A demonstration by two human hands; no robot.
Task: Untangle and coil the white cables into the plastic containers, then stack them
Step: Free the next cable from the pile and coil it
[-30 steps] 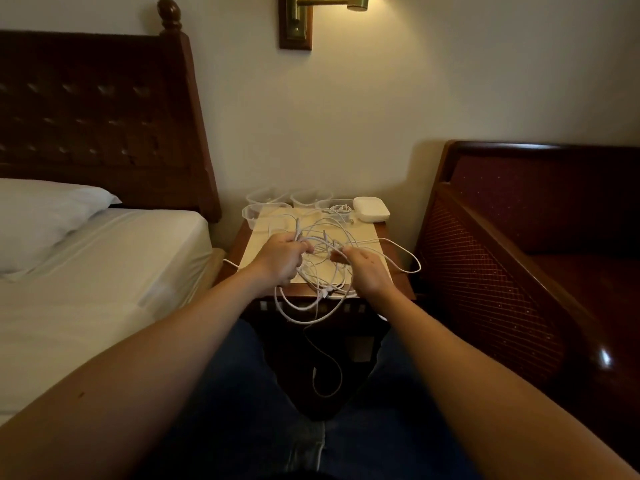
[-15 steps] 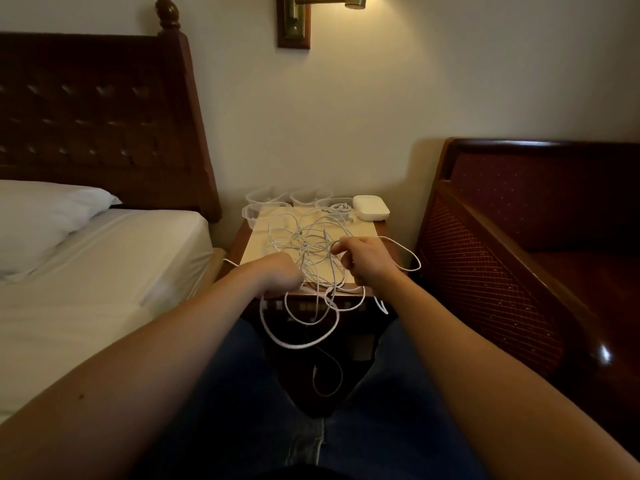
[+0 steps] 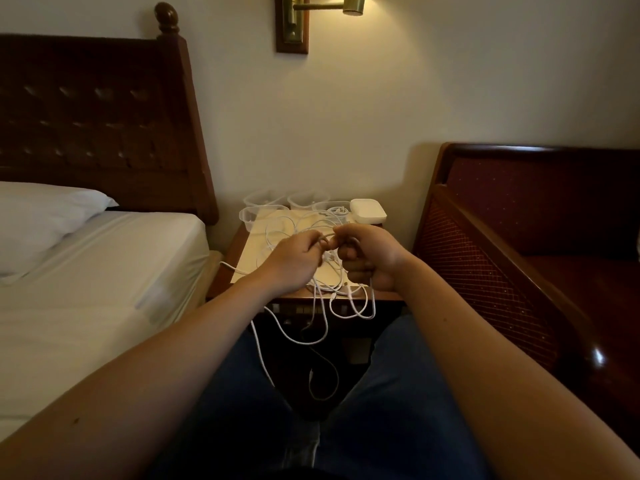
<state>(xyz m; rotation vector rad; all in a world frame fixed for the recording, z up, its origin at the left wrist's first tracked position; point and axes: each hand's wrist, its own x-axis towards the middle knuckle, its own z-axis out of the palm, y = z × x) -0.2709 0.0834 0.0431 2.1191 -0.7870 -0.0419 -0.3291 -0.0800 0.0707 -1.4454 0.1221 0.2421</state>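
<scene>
A tangle of white cables (image 3: pixel 304 233) lies on the small nightstand (image 3: pixel 249 251), with loops hanging over its front edge toward my knees. My left hand (image 3: pixel 294 261) pinches a strand of the tangle above the tabletop. My right hand (image 3: pixel 367 258) is curled round cable close beside it, fingertips nearly touching the left. Several clear plastic containers (image 3: pixel 256 213) stand along the back of the nightstand; one at the back right holds a bit of white cable (image 3: pixel 337 210).
A white rounded box (image 3: pixel 367 210) sits at the nightstand's back right corner. A bed with white sheet and pillow (image 3: pixel 41 220) is on the left, a dark wooden chair (image 3: pixel 519 237) on the right. A wall lamp (image 3: pixel 353 3) hangs above.
Both hands have risen and come together over the middle of the nightstand, drawing cable up. More loops now hang over the front edge.
</scene>
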